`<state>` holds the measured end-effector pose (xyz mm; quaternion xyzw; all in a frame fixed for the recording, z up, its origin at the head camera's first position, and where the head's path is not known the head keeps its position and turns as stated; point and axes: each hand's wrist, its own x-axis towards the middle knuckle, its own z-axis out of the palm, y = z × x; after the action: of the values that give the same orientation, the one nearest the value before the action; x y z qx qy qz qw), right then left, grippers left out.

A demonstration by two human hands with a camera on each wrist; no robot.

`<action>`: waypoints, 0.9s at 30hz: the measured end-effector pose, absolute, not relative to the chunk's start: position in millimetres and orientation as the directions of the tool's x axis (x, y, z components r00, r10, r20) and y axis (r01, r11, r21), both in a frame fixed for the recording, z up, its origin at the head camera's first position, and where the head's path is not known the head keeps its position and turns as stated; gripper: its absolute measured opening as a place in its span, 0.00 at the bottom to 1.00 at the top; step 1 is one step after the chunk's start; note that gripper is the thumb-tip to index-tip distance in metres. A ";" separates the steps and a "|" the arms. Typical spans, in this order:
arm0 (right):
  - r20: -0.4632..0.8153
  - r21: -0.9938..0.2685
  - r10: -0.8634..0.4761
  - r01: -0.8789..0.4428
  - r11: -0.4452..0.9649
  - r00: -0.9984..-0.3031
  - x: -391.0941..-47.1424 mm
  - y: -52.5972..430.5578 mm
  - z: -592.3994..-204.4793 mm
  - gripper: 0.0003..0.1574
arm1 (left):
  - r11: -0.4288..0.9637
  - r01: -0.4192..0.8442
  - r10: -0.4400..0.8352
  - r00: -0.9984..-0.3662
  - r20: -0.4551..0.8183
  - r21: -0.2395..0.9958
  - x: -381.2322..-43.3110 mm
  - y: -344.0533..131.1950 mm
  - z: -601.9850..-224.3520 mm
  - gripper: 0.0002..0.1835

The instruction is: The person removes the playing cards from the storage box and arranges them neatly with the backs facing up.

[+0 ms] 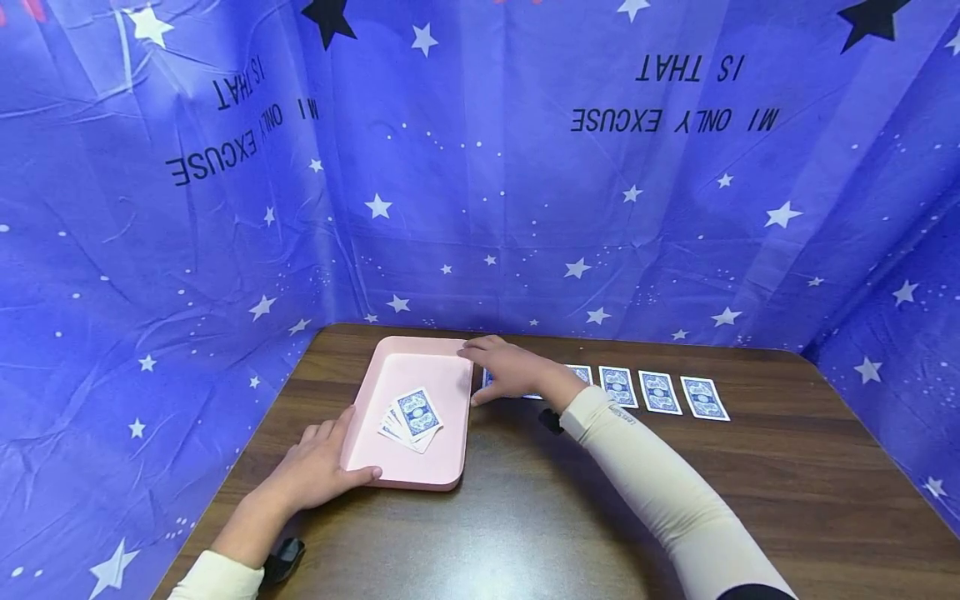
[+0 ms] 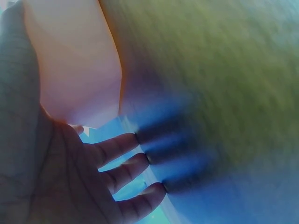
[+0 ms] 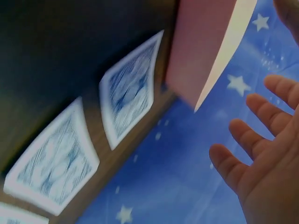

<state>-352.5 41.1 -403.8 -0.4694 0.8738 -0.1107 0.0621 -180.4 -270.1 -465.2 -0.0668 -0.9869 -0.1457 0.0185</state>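
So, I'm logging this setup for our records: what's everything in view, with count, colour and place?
table: one, brown, centre and foreground
tray: one, pink, table's left part
fanned cards: at least three, blue and white, inside tray
row cards: at least five, blue and white, right of tray, partly covered
starry cloth: count unclear, blue, behind and beside table
wrist devices: two, black, one per wrist
sleeves: two, mostly cream, on forearms
left hand: one, bare, tray's near left corner
right hand: one, bare, tray's right side

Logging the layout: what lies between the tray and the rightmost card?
More cards in a row, partly hidden by the right hand, in the head view.
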 end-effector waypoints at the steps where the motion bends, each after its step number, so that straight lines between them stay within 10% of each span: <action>1: -0.001 -0.249 -0.840 -0.813 0.526 -0.542 -351.3 35.5 -405.9 0.52 | 0.949 0.138 0.127 -0.990 0.056 0.284 -180.3 -270.1 -465.2 0.62; 27: -0.107 -0.292 -0.872 -0.823 0.487 -0.478 -337.9 -24.4 -438.3 0.53 | 0.952 0.143 0.129 -0.989 0.068 0.271 -180.2 -270.7 -466.1 0.62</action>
<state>-337.9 -24.4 -438.3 -0.4965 0.8537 -0.1004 0.1213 -180.2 -270.7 -466.1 -0.0689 -0.9876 -0.1387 0.0248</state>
